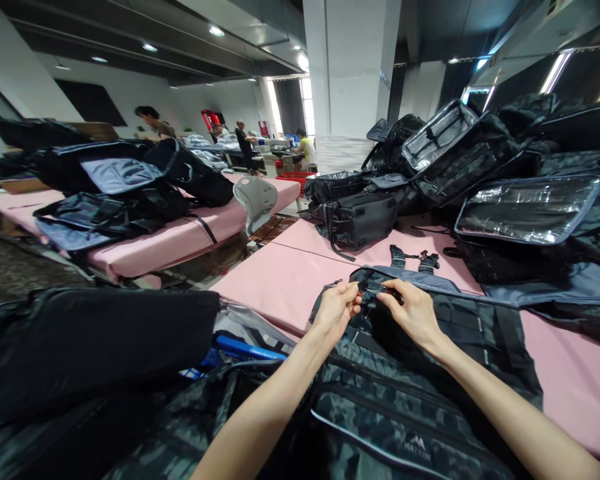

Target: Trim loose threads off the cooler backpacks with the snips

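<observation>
A camouflage backpack (pixel 480 327) is laid on the pink-covered counter (pixel 290 287), and both hands are held over its near left end. A small dark piece (pixel 361 288) is pinched by the left hand (pixel 339 305), its thumb and index finger brought together and the other fingers curled in. The right hand (pixel 409 308) is held just beside it, thumb and index finger bent towards each other and nearly closed; whether anything thin is gripped there cannot be told. What the small piece is cannot be made out either.

Nearer the camera, below the hands, a camouflage pocket panel (pixel 380 413) is seen, edged with pale piping and marked with a mountain-shaped logo. Beyond the backpack, two black straps (pixel 399 257) are rested on the counter. To the right, backpacks are heaped; a silver lining is shown by an opened one (pixel 440 137), and a clear-looking panel (pixel 530 210) is exposed on another. At lower left, a black bag (pixel 95 347) is seen near a blue bar (pixel 250 348).

On a second pink counter (pixel 180 243), more black bags (pixel 115 187) are piled, with a grey chair (pixel 255 200) placed just beside it. Farther back, co-workers (pixel 245 143) are seen.
</observation>
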Tool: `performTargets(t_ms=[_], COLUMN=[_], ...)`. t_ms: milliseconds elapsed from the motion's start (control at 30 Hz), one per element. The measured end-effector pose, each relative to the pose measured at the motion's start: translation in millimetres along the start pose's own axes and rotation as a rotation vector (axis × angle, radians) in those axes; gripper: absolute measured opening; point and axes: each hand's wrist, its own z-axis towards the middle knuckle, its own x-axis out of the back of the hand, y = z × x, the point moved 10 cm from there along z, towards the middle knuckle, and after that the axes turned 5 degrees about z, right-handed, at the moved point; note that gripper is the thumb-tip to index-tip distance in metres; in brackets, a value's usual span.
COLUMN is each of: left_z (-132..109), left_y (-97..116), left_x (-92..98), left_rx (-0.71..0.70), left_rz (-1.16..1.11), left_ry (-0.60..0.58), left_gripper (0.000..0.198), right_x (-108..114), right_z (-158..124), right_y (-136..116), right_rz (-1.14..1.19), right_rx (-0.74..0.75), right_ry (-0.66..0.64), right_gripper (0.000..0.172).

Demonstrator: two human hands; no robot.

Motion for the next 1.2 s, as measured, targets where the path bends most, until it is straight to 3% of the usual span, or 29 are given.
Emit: performTargets(t_ms=[167,367,500,567,633,733,800,833,900,967,1067,1200], left_z=[0,-2,-1,0,-1,-18,-36,-40,-46,-50,-49,-52], left_y=[-10,-11,-14,-13,4,66,83,75,53,40,23,-57], left_x=[-5.0,-1.2,-1.7,-0.2,10.9,19.4,-1.6,-13.4,-28.0,-39.3,-75.0,-159.4], left_rx=[0.09,0.145,0.155,0.146,0.02,-0.52,-0.886,-0.995,-1.153,-1.23,-1.145,-0.807], left_rz=[-0.072,-0.099,-0.089,-0.034,0.179,0.847,1.32,1.518,1.754,1.808,1.683,1.503], left_ry=[-0.033,-0.017,-0.019,-0.023,0.034,0.187,0.115,-0.024,-0.286,-0.376,-0.374,-0.658], left_gripper=[0.006,0.01,0.012,0.011,0.01,0.008,0.012,0.016,0.019,0.017,0.016,0.022], right_x=[-1,7,-5,-8,0,49,101,127,172,200,204,181], right_z=[1,1,-1,1,5,7,-4,-16,-47,-83,-126,-160], right_y=[-14,-4,-16,-8,11,42,67,81,110,134,161,176], right_rz=[-0.046,0.034,0.003,0.037,0.154,0.392,0.489,0.51,0.499,0.445,0.404,0.479], right_rx=[0.08,-0.044,0.075,0.01,-0.121,-0.206,-0.227,-0.255,-0.337,-0.431,-0.521,-0.557], right_ry=[0.029,0.065,0.023,0.001,0.023,0.187,0.344,0.418,0.525,0.562,0.528,0.533], right_gripper=[0.021,0.022,0.021,0.02,0.021,0.02,0.022,0.024,0.027,0.03,0.033,0.034])
